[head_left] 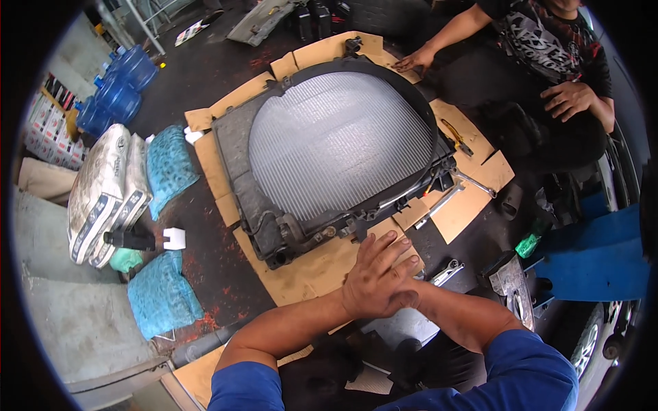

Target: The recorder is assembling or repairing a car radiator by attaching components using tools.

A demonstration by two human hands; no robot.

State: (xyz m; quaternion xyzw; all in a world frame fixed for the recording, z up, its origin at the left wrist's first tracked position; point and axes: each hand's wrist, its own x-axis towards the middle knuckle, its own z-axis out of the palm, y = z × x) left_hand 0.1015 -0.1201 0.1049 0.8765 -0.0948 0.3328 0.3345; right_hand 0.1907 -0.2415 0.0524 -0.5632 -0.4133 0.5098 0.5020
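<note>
My left hand [375, 274] is held out in front of me with its fingers stretched and apart, and nothing is in it. Against it, wrist to wrist, rests my right hand [403, 297]; it is mostly covered and its fingers are hidden. Just beyond both hands a car radiator [343, 140] lies flat, its silvery finned core framed by a black round shroud [430, 113]. Under the radiator are sheets of brown cardboard [301, 279]. Neither hand touches the radiator as far as I can see.
Pliers [458, 138], a wrench [474, 183] and a ratchet-like tool [439, 207] lie on the cardboard's right. A co-worker's hand [417, 60] rests by the far right corner. Blue pillow-like bags [164, 294], white sacks [103, 181] and water bottles [116, 96] stand left; blue metal equipment [596, 253] is right.
</note>
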